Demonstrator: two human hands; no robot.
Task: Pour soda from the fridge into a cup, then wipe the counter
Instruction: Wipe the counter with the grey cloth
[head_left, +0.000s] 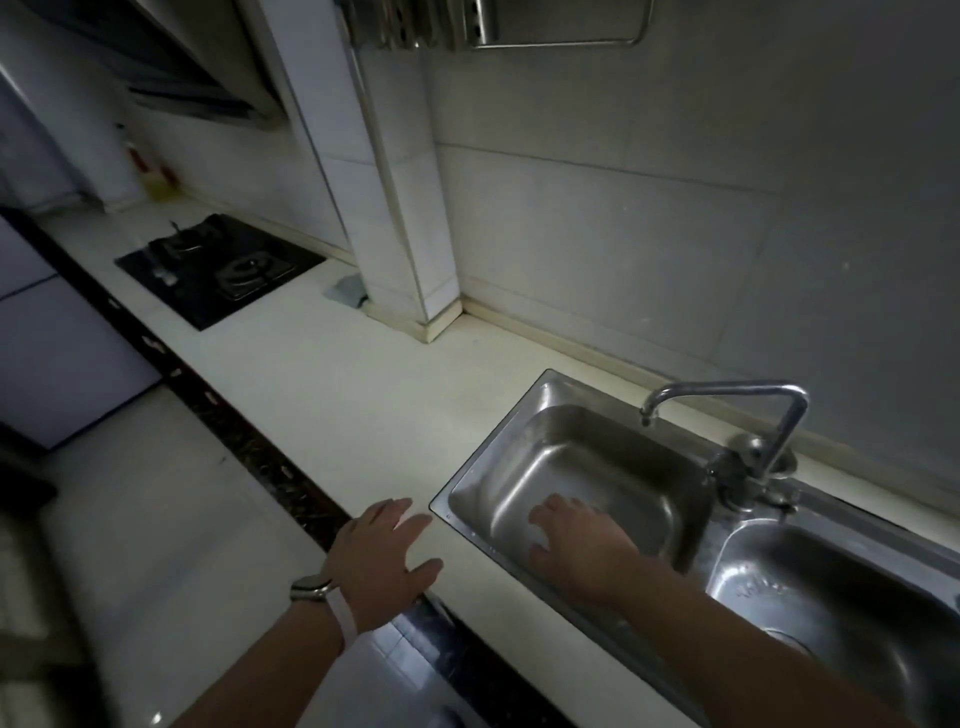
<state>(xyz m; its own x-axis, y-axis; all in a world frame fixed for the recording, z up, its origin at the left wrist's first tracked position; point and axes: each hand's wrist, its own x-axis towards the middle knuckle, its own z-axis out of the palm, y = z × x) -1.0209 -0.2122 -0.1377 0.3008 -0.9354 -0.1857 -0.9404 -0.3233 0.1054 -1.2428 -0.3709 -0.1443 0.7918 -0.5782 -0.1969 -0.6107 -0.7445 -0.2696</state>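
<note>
— Across the frame's middle, the tabletop (332, 395) lies bare; no soda or cup shows.
— Hands?
— Left hand (382, 556) flat, fingers spread, holding nothing. Right hand (576, 545) reaches open into the sink (519, 415), empty.
— Risk?
— Probably wiping without a cloth.

The right sink basin (857, 587) is cut off by the frame's edge.
</note>
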